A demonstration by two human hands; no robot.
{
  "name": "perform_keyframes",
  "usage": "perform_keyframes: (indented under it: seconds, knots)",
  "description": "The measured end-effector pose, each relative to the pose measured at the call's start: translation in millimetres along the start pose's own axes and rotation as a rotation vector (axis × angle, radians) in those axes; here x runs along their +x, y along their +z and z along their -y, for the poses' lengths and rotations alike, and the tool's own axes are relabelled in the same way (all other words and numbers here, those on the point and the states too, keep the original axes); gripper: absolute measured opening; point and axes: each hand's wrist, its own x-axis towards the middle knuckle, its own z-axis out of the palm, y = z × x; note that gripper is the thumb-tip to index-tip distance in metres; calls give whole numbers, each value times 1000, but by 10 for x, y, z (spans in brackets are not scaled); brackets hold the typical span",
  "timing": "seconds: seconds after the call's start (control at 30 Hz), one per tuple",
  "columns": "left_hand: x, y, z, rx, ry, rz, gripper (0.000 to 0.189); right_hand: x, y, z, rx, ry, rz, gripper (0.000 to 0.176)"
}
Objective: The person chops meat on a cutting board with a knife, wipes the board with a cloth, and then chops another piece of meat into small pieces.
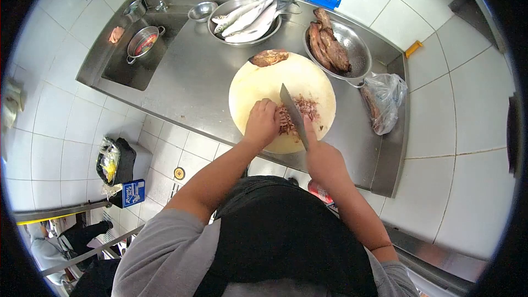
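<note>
My right hand [324, 159] grips a kitchen knife [293, 111], its index finger laid along the blade. The blade crosses a pile of chopped brown meat [306, 106] on a round cream cutting board [247, 89]. To the left of the blade, my left hand [262, 121] has its fingers curled down on the meat at the pile's edge; the fingertips are partly hidden. A larger piece of browned meat [269, 58] lies at the board's far edge.
Behind the board stand a bowl [241, 41] of whole fish and a colander [360, 49] with long meat pieces. A plastic bag [389, 102] lies at right. The sink [125, 74] holds a small colander [144, 44]. A bin [116, 159] stands on the floor; another person [52, 250] is at lower left.
</note>
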Motion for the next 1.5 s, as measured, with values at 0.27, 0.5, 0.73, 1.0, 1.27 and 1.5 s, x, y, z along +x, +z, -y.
perform_keyframes:
  seconds: [0.27,0.5,0.73,1.0,1.27,1.5]
  knots:
    - [-29,153,-11,80,64,-7,19,-60,97,38,30,-3,73,81]
    - [-21,168,7,42,49,23,17,241,500,-71,120,-57,-15,84]
    - [-39,147,61,28,26,-44,17,285,73,70,42,-21,106,79]
    - [-50,150,37,56,4,-24,20,118,234,76,56,-33,32,80]
    - [-65,165,43,61,27,-5,21,215,305,16,81,1,147,77]
    - [-20,89,119,-53,-74,62,23,228,280,-162,158,47,125,76]
